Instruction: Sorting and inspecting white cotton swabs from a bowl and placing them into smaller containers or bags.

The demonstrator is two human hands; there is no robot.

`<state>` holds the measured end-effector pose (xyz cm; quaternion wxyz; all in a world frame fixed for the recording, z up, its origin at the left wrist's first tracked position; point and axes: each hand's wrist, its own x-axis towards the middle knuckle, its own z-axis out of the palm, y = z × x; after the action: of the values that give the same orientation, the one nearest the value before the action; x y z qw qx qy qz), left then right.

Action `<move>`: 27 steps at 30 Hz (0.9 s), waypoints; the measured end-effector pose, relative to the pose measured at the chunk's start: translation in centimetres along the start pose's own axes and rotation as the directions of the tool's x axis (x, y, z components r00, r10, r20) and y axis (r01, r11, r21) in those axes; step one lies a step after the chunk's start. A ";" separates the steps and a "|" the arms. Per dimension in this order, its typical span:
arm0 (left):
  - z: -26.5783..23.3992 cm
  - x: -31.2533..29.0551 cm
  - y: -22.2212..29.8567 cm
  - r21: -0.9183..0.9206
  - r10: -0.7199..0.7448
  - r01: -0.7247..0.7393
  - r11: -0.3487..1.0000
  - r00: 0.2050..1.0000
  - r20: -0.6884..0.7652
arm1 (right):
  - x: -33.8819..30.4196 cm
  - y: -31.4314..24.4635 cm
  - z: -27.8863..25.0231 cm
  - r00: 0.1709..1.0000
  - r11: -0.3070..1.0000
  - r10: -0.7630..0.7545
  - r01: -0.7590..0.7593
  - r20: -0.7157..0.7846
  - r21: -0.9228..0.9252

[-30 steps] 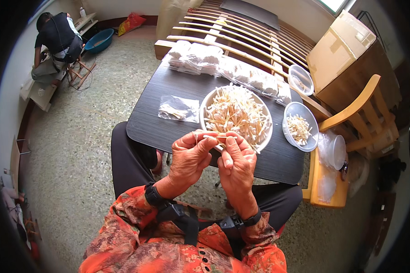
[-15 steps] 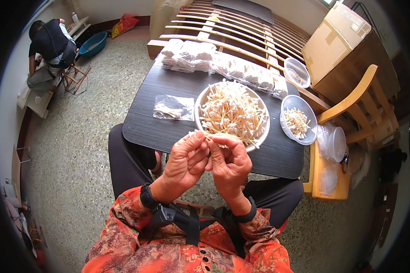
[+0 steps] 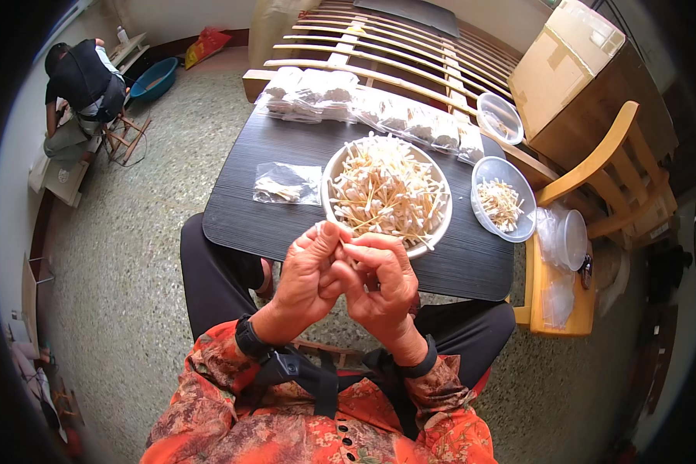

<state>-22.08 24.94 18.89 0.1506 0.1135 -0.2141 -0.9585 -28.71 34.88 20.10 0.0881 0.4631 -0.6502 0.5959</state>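
Left hand (image 3: 305, 271) and right hand (image 3: 383, 286) meet at the fingertips, both pinched narrow on what looks like a cotton swab (image 3: 342, 241); fingers hide most of it, can't tell which hand carries the grip. It's just on the near side of the white bowl (image 3: 326, 199), heaped with loose swabs (image 3: 390, 185). Change: a second ago it spanned the hands in plain view; now they've closed up, so its handling is fingertip-level and its ends unreadable. Left of bowl, on dark table (image 3: 236, 213): clear bag (image 3: 286, 183) with swabs inside. Right: clear tub (image 3: 510, 170), part-filled. Far edge: packed bags (image 3: 317, 93).
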 end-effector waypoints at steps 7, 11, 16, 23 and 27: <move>-0.2 0.9 0.8 -0.038 0.097 -0.095 0.995 0.994 0.055 | 1.9 2.8 -2.8 0.995 0.966 -0.049 0.026 -0.082 -0.259; 0.4 1.0 0.6 0.085 0.198 -0.194 0.977 0.979 -0.037 | 2.8 3.9 -3.3 0.994 0.881 -0.097 0.067 -0.041 -0.469; 0.0 0.9 1.3 -0.027 0.119 -0.122 0.992 0.987 -0.106 | 3.0 3.4 -3.2 0.991 0.818 -0.106 0.132 0.080 -0.560; -0.5 0.7 1.1 -0.055 0.046 -0.045 0.997 0.999 0.010 | 3.8 2.8 -2.0 0.946 0.745 -0.105 0.279 0.306 -0.606; -0.5 0.8 0.9 0.041 0.105 -0.105 0.994 0.994 -0.004 | 4.2 2.6 -1.4 0.919 0.704 -0.052 0.312 0.391 -0.638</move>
<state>-22.46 23.67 18.76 0.1990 0.1081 -0.2388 -0.9443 -33.51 33.63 21.52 0.1978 0.5564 -0.7795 0.2090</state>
